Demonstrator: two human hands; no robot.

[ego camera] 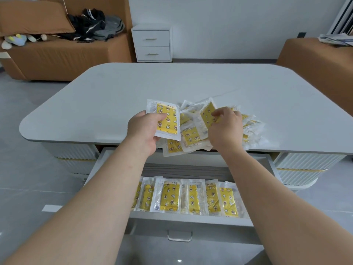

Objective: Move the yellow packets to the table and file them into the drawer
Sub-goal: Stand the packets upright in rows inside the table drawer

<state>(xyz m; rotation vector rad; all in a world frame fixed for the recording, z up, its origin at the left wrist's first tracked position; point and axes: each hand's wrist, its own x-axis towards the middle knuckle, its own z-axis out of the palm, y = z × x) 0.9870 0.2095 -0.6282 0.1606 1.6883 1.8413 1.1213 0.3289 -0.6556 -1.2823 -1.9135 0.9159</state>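
A loose pile of yellow star-patterned packets [191, 136] in clear wrappers lies at the near edge of the white table [95, 104]. My left hand [145, 129] grips one packet [168, 119] by its left side, lifted above the pile. My right hand [225, 127] pinches another packet [207, 115], tilted up on its edge over the pile. Below the table edge the drawer [183, 219] stands pulled out, and several packets [170, 197] stand filed in a row along its front.
A brown sofa [57, 54] with clothes stands at the back left. A white two-drawer cabinet [152, 43] is against the far wall. Another brown seat [321, 60] with papers is at the right. Grey tiled floor surrounds the table.
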